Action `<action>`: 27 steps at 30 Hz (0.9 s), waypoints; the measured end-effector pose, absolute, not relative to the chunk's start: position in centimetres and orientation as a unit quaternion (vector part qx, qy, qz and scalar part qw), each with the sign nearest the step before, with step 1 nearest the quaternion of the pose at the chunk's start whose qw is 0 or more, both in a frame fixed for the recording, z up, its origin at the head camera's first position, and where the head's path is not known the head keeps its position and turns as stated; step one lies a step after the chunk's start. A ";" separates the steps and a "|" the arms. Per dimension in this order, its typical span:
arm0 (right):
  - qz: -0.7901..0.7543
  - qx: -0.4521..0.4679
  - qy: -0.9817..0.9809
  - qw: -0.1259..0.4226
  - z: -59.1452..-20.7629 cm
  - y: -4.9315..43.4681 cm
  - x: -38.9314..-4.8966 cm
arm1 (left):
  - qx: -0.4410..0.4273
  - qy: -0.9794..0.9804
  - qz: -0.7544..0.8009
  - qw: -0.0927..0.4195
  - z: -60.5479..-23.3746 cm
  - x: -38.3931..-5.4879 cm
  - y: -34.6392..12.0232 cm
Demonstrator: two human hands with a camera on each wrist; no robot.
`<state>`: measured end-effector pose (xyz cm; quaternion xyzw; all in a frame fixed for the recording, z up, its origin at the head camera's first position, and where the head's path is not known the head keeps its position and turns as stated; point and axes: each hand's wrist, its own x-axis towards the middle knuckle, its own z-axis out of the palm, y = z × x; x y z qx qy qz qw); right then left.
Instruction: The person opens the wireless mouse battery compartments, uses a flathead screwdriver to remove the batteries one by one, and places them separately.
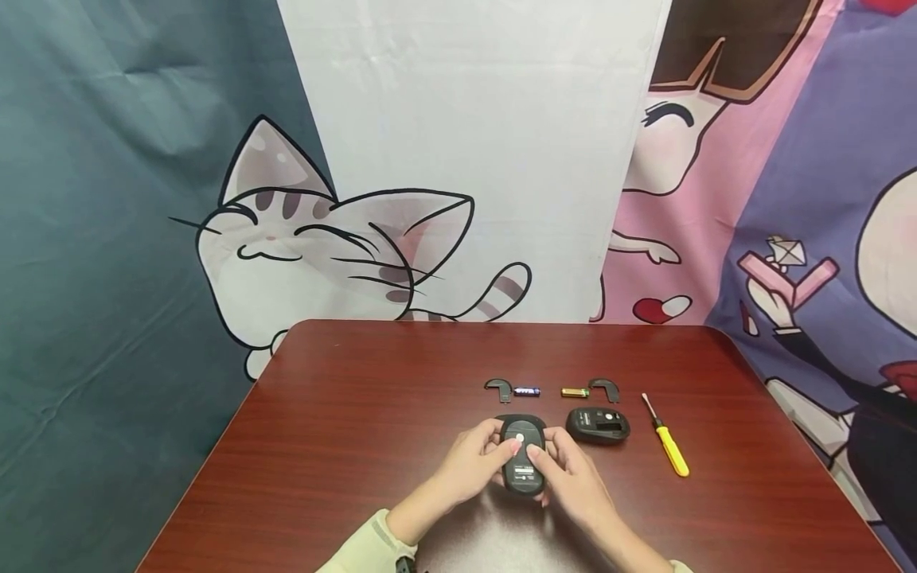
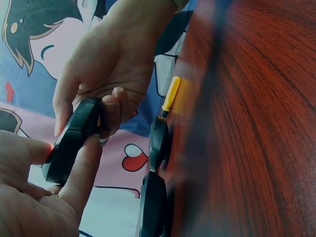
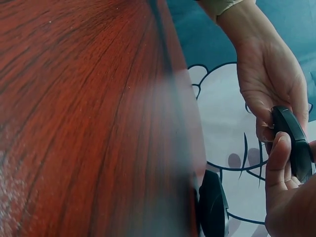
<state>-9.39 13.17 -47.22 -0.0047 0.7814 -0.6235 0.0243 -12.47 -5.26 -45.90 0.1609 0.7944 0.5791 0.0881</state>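
Observation:
A black computer mouse (image 1: 524, 458) is held between both hands above the table, its labelled underside facing up. My left hand (image 1: 473, 461) grips its left side, thumb on the underside beside a small white round spot. Red light glows at that thumb's tip in the left wrist view. My right hand (image 1: 576, 481) holds the other side, thumb also laid on the underside and fingers along the edge. Another black mouse (image 1: 587, 434) lies bottom up on the table to the right, with an open slot in its underside.
Behind the hands lie two dark hooked covers, one on the left (image 1: 499, 387) and one on the right (image 1: 607, 388), with a blue battery (image 1: 527, 391) and a green-gold battery (image 1: 575, 392) between them. A yellow-handled screwdriver (image 1: 672, 451) lies at the right. A printed curtain hangs beyond the table (image 1: 344, 446).

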 end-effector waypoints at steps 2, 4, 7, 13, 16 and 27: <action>-0.625 -0.006 0.780 0.024 -47.3 13.1 -9.4 | 0.156 0.785 0.591 0.096 -45.9 -12.4 -5.3; -0.626 -0.006 0.779 0.025 -47.3 13.1 -9.3 | 0.157 0.778 0.601 0.099 -46.0 -12.4 -5.4; -0.629 -0.002 0.777 0.027 -47.4 12.9 -9.3 | 0.164 0.780 0.596 0.091 -46.1 -12.6 -5.5; -0.635 0.002 0.772 0.029 -47.4 12.7 -9.2 | 0.170 0.822 0.543 0.033 -46.2 -13.3 -5.5; -0.636 0.001 0.771 0.028 -47.3 12.6 -9.3 | 0.171 0.832 0.527 0.014 -46.2 -13.6 -5.5; -0.651 0.006 0.759 0.020 -47.0 12.4 -9.4 | 0.174 0.838 0.517 0.003 -46.1 -13.7 -5.1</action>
